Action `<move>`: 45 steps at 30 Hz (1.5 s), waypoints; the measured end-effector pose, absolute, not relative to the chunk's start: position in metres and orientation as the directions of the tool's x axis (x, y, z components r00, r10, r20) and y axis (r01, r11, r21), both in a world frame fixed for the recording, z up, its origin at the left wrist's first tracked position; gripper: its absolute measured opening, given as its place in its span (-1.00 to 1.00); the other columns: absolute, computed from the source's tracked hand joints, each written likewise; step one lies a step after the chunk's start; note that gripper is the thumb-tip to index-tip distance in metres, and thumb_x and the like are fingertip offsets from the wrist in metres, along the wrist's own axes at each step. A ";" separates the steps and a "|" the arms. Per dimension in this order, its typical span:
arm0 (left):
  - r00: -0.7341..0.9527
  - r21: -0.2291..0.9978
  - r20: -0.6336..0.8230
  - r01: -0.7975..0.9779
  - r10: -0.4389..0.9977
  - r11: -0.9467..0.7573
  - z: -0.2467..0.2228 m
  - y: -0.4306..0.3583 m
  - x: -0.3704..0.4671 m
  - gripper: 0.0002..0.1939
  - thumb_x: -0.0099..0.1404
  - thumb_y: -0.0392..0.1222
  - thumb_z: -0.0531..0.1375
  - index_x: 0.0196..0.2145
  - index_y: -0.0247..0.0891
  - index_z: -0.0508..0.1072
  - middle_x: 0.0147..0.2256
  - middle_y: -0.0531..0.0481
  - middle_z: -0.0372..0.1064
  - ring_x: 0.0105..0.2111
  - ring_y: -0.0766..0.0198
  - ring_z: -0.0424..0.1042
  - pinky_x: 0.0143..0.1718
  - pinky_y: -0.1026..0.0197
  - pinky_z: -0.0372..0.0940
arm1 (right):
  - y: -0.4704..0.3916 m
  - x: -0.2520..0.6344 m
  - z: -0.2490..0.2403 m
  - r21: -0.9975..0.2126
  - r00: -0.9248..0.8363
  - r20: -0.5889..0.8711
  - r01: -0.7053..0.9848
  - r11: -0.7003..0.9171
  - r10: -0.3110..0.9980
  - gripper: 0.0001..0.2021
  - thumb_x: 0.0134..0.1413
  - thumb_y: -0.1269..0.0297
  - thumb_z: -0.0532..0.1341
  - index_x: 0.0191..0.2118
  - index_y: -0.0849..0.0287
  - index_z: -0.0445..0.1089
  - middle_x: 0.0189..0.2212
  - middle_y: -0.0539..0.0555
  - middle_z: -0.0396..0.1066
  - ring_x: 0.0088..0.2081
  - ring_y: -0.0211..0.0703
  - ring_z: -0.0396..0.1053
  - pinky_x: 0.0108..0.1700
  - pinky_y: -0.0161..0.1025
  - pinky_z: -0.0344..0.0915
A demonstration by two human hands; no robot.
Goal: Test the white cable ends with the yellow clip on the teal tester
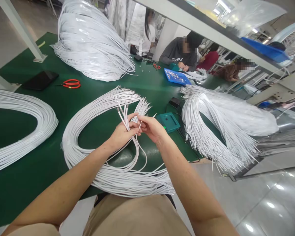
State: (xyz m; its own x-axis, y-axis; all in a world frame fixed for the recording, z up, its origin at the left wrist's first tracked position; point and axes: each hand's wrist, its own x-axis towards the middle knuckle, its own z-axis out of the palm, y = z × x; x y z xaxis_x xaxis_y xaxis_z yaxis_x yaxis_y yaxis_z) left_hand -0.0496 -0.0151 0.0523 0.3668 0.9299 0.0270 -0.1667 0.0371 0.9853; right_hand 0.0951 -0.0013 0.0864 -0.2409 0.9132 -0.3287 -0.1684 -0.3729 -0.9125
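My left hand (123, 135) is closed round several white cables (125, 115), whose metal-tipped ends stick up above the fingers. Against it, my right hand (151, 126) pinches the end of one white cable (140, 126). Both hands meet over the open middle of a large curved bundle of white cables (72, 131) on the green table. From the hands, the held cables loop down to the near part of that bundle. A small teal box (170, 122) with a green light sits just right of my right hand.
Red-handled scissors (71, 84) and a black phone (41, 80) lie at the left on the green table (46, 160). More cable bundles (93, 42) stand at the back, left and right (206, 131). A blue tray (177, 77) of small parts lies near a co-worker (180, 52). A metal shelf beam (199, 29) crosses above.
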 end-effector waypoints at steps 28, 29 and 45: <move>0.322 0.951 -0.068 -0.265 0.944 0.159 0.031 -0.008 -0.041 -0.43 0.24 -0.20 0.23 0.20 -0.18 0.24 -0.37 0.08 0.36 -0.37 0.37 0.37 -0.21 0.23 0.28 | 0.008 0.116 0.062 -0.792 -0.370 -0.359 -0.364 -0.490 0.856 -0.73 -0.11 0.13 0.39 -0.46 0.25 0.44 -0.58 -0.06 0.30 -0.51 -0.36 0.23 -0.31 -0.28 0.27; 0.317 0.951 -0.071 -0.264 0.946 0.160 0.031 -0.008 -0.040 -0.43 0.24 -0.20 0.23 0.20 -0.18 0.24 -0.39 0.09 0.34 -0.39 0.38 0.35 -0.23 0.23 0.28 | 0.007 0.118 0.061 -0.828 -0.324 -0.342 -0.340 -0.446 0.882 -0.73 -0.11 0.12 0.38 -0.43 0.25 0.46 -0.56 -0.04 0.35 -0.50 -0.34 0.25 -0.30 -0.26 0.28; 0.262 0.714 -0.441 -0.477 0.858 0.513 0.030 -0.015 0.000 -0.61 0.08 -0.35 0.33 -0.09 -0.34 0.48 -0.45 0.03 0.37 -0.50 0.46 0.35 -0.54 0.44 0.17 | 0.001 0.161 0.032 -0.102 -0.577 0.436 0.731 0.675 0.690 -0.66 0.31 0.37 -0.07 -0.41 0.22 0.37 -0.41 0.14 0.36 -0.32 -0.10 0.20 -0.20 -0.16 0.11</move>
State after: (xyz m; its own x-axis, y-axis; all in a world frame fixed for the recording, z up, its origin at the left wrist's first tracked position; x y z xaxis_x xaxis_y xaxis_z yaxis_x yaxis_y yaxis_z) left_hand 0.0001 -0.0152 0.0301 0.2617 0.8583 -0.4414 -0.4773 0.5127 0.7137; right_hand 0.1612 0.0009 0.0319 -0.5771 0.6904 0.4362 0.7305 0.6752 -0.1021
